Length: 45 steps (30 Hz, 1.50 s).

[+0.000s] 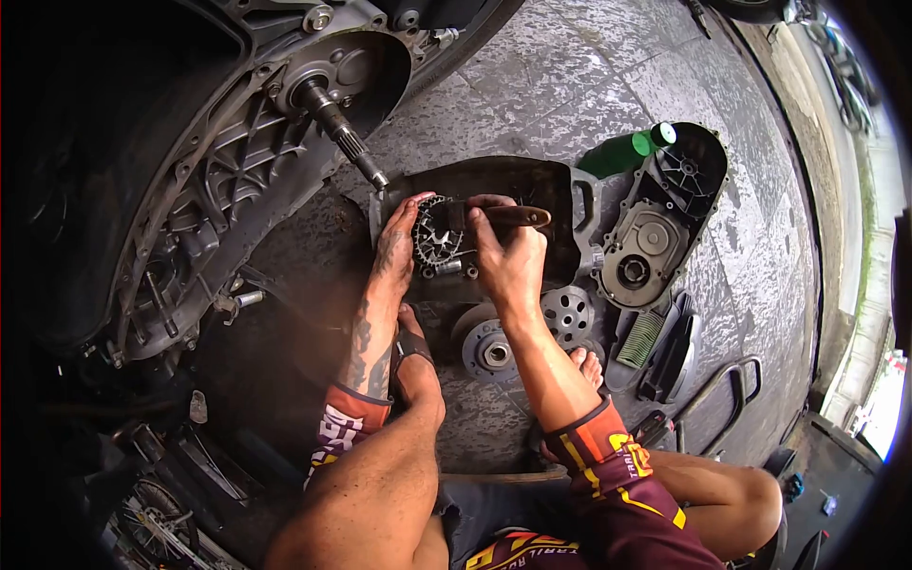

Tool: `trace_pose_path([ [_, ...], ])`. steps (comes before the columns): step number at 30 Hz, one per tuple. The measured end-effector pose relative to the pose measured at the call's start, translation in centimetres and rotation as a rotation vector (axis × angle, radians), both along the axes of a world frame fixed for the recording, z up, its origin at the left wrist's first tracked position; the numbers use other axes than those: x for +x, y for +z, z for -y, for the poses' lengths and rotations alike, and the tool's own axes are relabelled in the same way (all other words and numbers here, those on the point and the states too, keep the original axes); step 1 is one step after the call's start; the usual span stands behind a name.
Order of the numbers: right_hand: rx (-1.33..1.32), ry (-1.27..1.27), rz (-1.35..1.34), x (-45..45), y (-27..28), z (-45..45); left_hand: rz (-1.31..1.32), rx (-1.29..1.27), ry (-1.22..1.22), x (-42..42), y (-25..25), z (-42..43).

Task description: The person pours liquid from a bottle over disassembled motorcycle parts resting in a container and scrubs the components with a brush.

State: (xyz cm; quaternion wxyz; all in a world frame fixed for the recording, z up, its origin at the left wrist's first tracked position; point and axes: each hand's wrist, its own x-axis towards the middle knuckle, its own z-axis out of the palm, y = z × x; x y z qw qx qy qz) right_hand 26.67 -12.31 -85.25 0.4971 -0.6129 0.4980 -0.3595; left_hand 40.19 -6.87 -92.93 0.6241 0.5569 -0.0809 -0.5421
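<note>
Sits low on the patterned floor point(760, 228), facing the big engine casing point(204, 180) at upper left, with the splined shaft point(337, 131) jutting from it; has the dark tray-like cover point(556, 249) open on the floor beyond the knees, and to its right the long grey cover point(651, 237), with the green bottle point(613, 155) lying beside the upper end; has the round pulley point(489, 350) between the feet, the perforated disc point(568, 315) just right of it, and the green pleated part point(641, 340) farther right, below the grey cover; grips the toothed wheel point(438, 249) at its left edge with the left hand point(395, 247), above the dark tray-like cover; closes the right hand point(510, 258) on the brown handle of the brush point(459, 217), seemingly with bristles against the wheel's face, though too dark there to be sure; keeps small metal cylinders point(447, 269) just below the wheel.
</note>
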Motion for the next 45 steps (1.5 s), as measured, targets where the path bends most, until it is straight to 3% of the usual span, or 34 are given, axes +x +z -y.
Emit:
trace_pose_path([
  [4, 0.013, 0.314, 0.015, -0.6, -2.2, -1.1, -0.029, -0.009, -0.020, 0.6, -2.1, -0.1],
  [6, -0.012, 0.348, 0.057, -1.0, -3.0, -0.9, -0.045, 0.003, -0.018, 0.9, -2.9, -0.4],
  [9, -0.067, 0.399, -0.116, -0.4, -1.1, 0.7, 0.130, -0.013, -0.107, 0.6, -2.7, -0.5],
  [12, -0.134, 0.504, -0.260, 0.2, -1.0, 1.2, -0.002, -0.018, -0.104, 0.7, -1.9, -0.5],
  [14, -0.026, 0.547, -0.448, 0.4, -0.2, 2.4, -0.040, -0.025, -0.102, 0.8, -1.5, -0.4],
  [18, -0.209, 0.455, -0.226, 0.9, -1.0, 1.4, -0.068, -0.051, -0.101, 0.8, -1.0, -0.5],
  [19, -0.054, 0.438, -0.154, 0.4, -1.0, 0.9, -0.067, -0.053, -0.100, 0.9, -1.2, -0.5],
  [23, 0.052, 0.491, -0.324, -0.2, -0.6, 1.3, -0.028, -0.036, -0.115, 0.7, -2.1, -0.7],
  [26, -0.052, 0.449, -0.172, 0.5, -1.1, 0.2, -0.050, -0.036, -0.096, 0.7, -0.9, -0.6],
  [27, 0.039, 0.414, -0.187, 0.3, -1.2, 0.1, -0.057, -0.046, -0.094, 0.8, -1.1, -0.7],
  [30, -0.028, 0.433, -0.292, -0.2, -1.6, 0.7, -0.062, -0.046, -0.087, 0.6, -1.9, -0.5],
  [34, 0.069, 0.344, -0.414, -0.6, 2.0, 1.6, -0.083, -0.064, -0.076, 0.9, -2.4, -0.6],
  [35, 0.027, 0.271, -0.234, -0.5, 1.5, 1.1, -0.002, -0.010, -0.071, 0.7, -2.5, -0.6],
  [40, 0.027, 0.252, -0.149, 0.1, -1.7, -0.6, -0.050, -0.018, -0.066, 0.9, -2.2, -0.4],
  [43, 0.016, 0.245, 0.121, -0.2, -2.4, -1.5, -0.007, 0.001, -0.078, 0.9, -2.2, -1.0],
  [45, 0.033, 0.202, -0.103, -0.9, -2.8, -0.8, 0.022, 0.009, -0.092, 0.7, -2.0, -1.0],
])
